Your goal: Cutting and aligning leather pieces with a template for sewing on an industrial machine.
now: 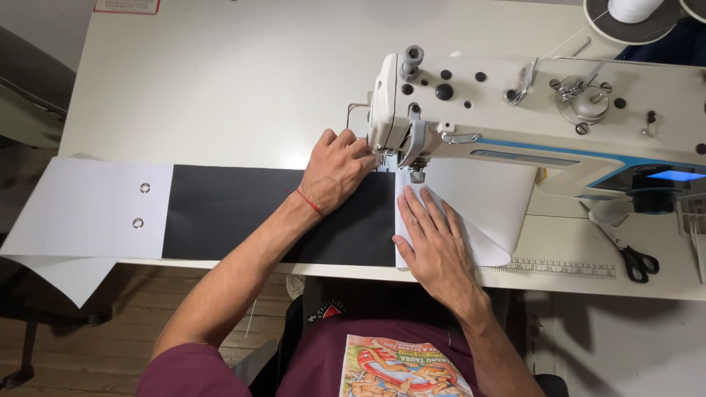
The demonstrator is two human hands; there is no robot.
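A long strip of fabric lies across the table: a white end with two metal eyelets (88, 209), a black middle section (220, 213) and a white folded piece (485, 209) under the sewing machine (529, 110). My left hand (337, 170) rests on the black fabric, fingers curled right at the presser foot (417, 175). My right hand (434, 242) lies flat on the white folded piece, just in front of the needle, pressing it down. A red thread bracelet circles my left wrist.
Black-handled scissors (632, 259) lie at the table's right, past a ruler strip (566, 268) along the front edge. A white thread cone (632, 11) stands at the back right. The white tabletop (220, 81) stretches behind the fabric. Wooden floor shows below left.
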